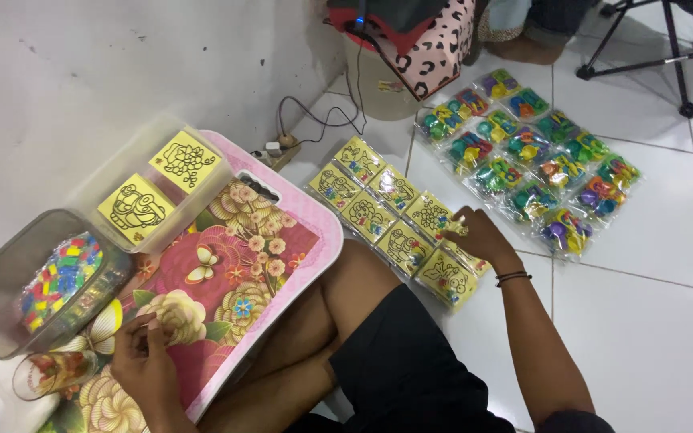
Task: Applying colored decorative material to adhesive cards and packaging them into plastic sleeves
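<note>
My right hand (479, 234) reaches out over the floor and rests on a sheet of several yellow picture-card packets (395, 220) laid in rows; the fingers press on one packet near the sheet's right end. My left hand (144, 353) lies on a pink flowered lap tray (226, 273) over my knees, fingers curled together, and whether they pinch something small I cannot tell. A clear cup (50, 373) stands just left of that hand.
A clear box (154, 188) with two yellow cards and a clear tub of coloured pieces (58, 277) sit at the tray's far left. Rows of bagged coloured toys (531, 164) lie on the white tiles beyond. A cable, power strip (278, 151) and chair legs (675, 56) are farther back.
</note>
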